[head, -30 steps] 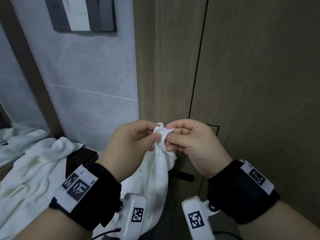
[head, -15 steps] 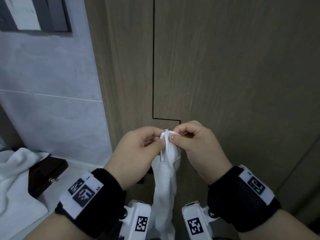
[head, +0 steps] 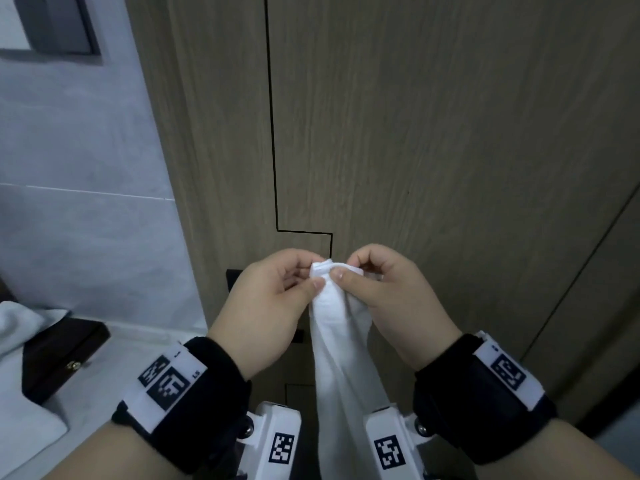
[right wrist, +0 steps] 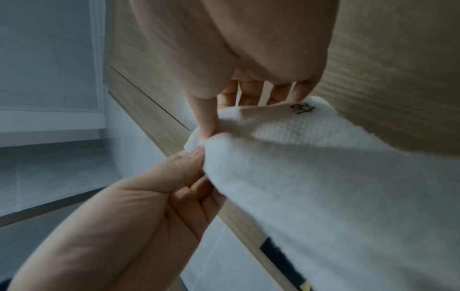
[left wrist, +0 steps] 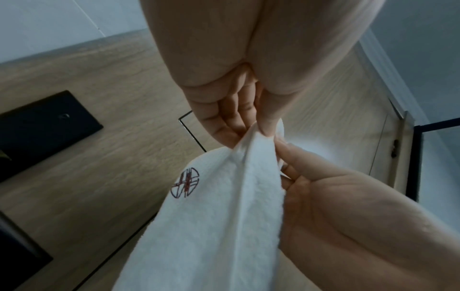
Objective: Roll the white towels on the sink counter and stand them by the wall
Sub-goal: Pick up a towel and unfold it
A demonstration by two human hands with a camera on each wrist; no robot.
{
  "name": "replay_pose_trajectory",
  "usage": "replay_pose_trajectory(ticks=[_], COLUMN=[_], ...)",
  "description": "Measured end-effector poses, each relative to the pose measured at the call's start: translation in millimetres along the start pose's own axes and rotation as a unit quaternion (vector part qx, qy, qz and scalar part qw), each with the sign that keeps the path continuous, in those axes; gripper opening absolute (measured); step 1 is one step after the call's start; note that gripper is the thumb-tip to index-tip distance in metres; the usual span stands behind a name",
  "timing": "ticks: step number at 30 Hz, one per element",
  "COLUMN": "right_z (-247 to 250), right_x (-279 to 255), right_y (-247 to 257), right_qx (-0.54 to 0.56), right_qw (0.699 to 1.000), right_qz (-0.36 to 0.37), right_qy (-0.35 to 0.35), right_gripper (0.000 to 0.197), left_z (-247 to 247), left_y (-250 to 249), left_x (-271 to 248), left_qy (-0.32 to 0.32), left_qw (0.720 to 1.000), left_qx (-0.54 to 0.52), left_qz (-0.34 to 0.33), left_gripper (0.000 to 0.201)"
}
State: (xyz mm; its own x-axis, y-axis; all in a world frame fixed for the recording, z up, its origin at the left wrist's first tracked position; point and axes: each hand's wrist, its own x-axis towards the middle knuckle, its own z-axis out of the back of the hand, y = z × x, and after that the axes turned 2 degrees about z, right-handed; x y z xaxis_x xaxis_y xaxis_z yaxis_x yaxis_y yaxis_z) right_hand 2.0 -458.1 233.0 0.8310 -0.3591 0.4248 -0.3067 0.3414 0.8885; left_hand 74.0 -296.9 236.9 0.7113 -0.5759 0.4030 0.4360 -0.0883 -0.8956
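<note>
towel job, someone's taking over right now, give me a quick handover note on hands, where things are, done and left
Left hand: pinches the top edge of the white towel.
Right hand: pinches the same edge, right beside it.
The towel hangs unrolled in front of the wooden panel, off the counter.
Another towel lies crumpled at the far left, next to a dark box.
Done: no rolled towel in view.
Left: roll, stand by the wall.
</note>
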Motion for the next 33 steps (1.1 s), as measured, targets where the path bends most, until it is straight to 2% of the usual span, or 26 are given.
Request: replay_pose_trajectory(ticks=[2,6,9,13,18,20,22,25,30,33], right_z=[0.5,6.2,7.7,4.6,-3.1,-6.4,-9.6,-16.2,-22.9,-23.8], right_x=[0.3,0.6,-0.2,2.2,11.5,15.9,18.9,22.1,28.8,35.3], right_y=[-4.0,-19.8,-32.9,-43.2,-42.4,-41.9,-44.6,-50.2,-47.3,-38.6], right_qx=[-0.011,-0.022,-0.051,-0.141,-0.302,-0.329,-0.310,-0.279,-0.164,-0.152], right_qw=[1.000,0.998,0.993,0.980,0.945,0.935,0.942,0.955,0.962,0.971], right_qz=[-0.003,-0.032,-0.067,-0.102,-0.096,-0.087,-0.070,-0.025,-0.056,-0.026], right_qy=[0.015,0.053,0.082,0.091,0.085,0.103,0.109,0.096,0.212,0.181], right_gripper=[0.031,0.036,0.024,0.020,0.043,0.038,0.034,0.039,0.017,0.018], left_z=[3.3,12.2,19.3,29.1,40.8,48.4,57.1,70.3,84.9,94.3], left_y=[1.7,6.3,9.0,13.4,15.5,14.7,14.6,13.9,16.0,17.8], left_x=[1.2,2.5,2.3,-1.1,-4.1,-4.8,-4.9,-6.9,-15.1,-21.8], left_qy=[0.002,-0.007,-0.018,-0.034,-0.060,-0.078,-0.097,-0.124,-0.156,-0.179], left_qw=[1.000,1.000,1.000,0.998,0.998,0.996,0.994,0.990,0.984,0.979], left_qx=[0.002,0.010,0.023,0.050,0.034,0.046,0.058,0.068,0.088,0.096], left_qz=[-0.003,-0.006,-0.002,-0.002,0.009,0.002,-0.006,-0.009,-0.001,0.005], left_gripper=[0.024,0.027,0.017,0.014,0.013,0.012,0.012,0.013,0.013,0.013])
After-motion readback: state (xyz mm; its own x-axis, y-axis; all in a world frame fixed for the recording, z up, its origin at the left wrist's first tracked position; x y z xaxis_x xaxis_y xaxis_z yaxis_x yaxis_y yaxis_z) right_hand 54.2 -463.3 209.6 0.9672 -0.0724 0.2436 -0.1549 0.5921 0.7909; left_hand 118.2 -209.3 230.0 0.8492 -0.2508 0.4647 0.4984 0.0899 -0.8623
